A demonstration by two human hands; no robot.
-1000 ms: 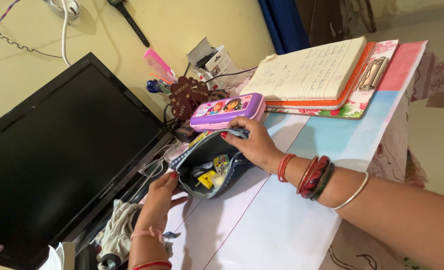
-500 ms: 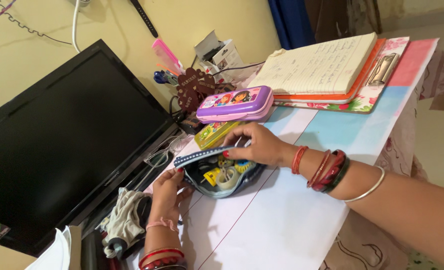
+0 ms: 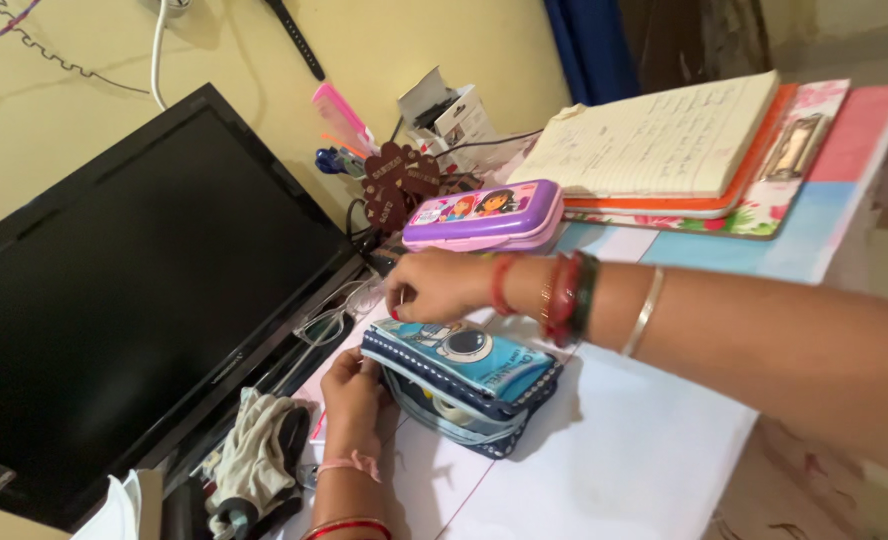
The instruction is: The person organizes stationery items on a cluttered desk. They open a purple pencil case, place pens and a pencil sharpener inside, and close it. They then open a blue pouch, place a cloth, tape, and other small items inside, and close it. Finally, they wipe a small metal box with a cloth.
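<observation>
A blue zip pouch [image 3: 484, 365] with a cartoon print lies on its side on the white paper-covered table [image 3: 614, 450], its mouth nearly closed with small items just showing inside. My left hand [image 3: 354, 395] grips the pouch's near left end. My right hand [image 3: 434, 285] reaches across above the pouch, thumb and finger pinched at the pouch's far left corner where the zipper runs. Several bangles sit on my right wrist.
A black monitor [image 3: 134, 290] fills the left. Behind the pouch lie a purple pencil box [image 3: 484, 215], a pen holder with wooden hearts [image 3: 394, 185], and a notebook [image 3: 664, 140] on a clipboard [image 3: 799, 150]. Glasses [image 3: 324, 322] and a crumpled cloth [image 3: 254, 450] lie by the monitor's base.
The pouch was held wide open with its contents showing; now it is flattened and nearly closed. My right hand has moved left from the pouch's mouth to its far left corner.
</observation>
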